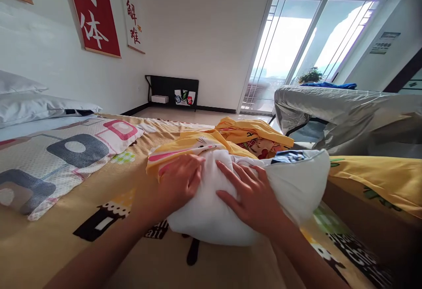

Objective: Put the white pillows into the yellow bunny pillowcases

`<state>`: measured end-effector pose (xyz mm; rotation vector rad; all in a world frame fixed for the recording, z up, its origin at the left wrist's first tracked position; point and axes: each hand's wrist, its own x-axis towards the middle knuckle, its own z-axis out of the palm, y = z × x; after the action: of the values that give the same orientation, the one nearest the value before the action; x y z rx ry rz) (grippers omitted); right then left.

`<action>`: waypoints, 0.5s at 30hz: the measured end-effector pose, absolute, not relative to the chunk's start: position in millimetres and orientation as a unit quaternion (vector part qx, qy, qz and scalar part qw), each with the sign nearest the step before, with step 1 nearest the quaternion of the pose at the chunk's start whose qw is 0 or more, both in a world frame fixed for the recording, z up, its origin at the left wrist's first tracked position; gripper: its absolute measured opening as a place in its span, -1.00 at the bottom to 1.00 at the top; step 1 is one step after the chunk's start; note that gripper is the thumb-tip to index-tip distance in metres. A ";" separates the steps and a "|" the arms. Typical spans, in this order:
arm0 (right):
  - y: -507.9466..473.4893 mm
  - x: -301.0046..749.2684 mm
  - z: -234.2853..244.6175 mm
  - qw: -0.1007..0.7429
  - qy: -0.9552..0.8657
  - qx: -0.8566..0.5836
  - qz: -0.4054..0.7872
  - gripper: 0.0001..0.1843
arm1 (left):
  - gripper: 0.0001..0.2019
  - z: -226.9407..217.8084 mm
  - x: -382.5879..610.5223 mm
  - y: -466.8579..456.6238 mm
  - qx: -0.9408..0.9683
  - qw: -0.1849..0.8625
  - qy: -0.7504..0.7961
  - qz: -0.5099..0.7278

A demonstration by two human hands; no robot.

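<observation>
A plump white pillow [217, 223] lies on the bed in front of me, its far end meeting a yellow pillowcase [184, 144] with a rabbit face and pink ears printed on it. My left hand [181, 181] is closed on the pillowcase's edge, right where it meets the pillow; its fingertips are partly hidden. On top of the pillow my right hand [252, 192] rests with spread fingers, pressing on the white surface. A dark blue and white label [288, 157] shows on the pillow's right part. More rumpled yellow fabric [253, 130] lies just beyond.
A patterned pillow [82, 146] lies to the left, with white pillows [46, 106] behind it. The tan printed bedsheet [125, 183] spreads underneath. Yellow fabric [379, 174] is at the right, below a silver-covered piece of furniture [329, 104]. A low black shelf [171, 86] stands against the far wall.
</observation>
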<state>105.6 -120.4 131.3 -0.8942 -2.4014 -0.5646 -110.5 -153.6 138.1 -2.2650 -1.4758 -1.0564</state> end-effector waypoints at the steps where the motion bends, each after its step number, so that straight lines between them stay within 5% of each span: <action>1: -119.0 103.7 134.3 0.253 -0.888 -0.328 -0.199 -0.40 | -0.76 142.8 -114.9 -149.5 -0.764 0.142 -0.530 -0.339; 7: -119.8 95.8 137.0 0.239 -0.897 -0.321 -0.185 -0.42 | -0.76 154.9 -124.3 -121.0 -0.756 0.196 -0.599 -0.175; 15: -122.7 92.2 135.6 0.222 -0.900 -0.333 -0.175 -0.45 | -0.76 144.7 -132.1 -97.7 -0.743 0.347 -0.548 -0.165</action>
<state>92.2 -122.7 135.6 -0.9186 -2.4850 -0.4825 -132.1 -97.7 144.7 -1.9263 -1.4221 -0.4285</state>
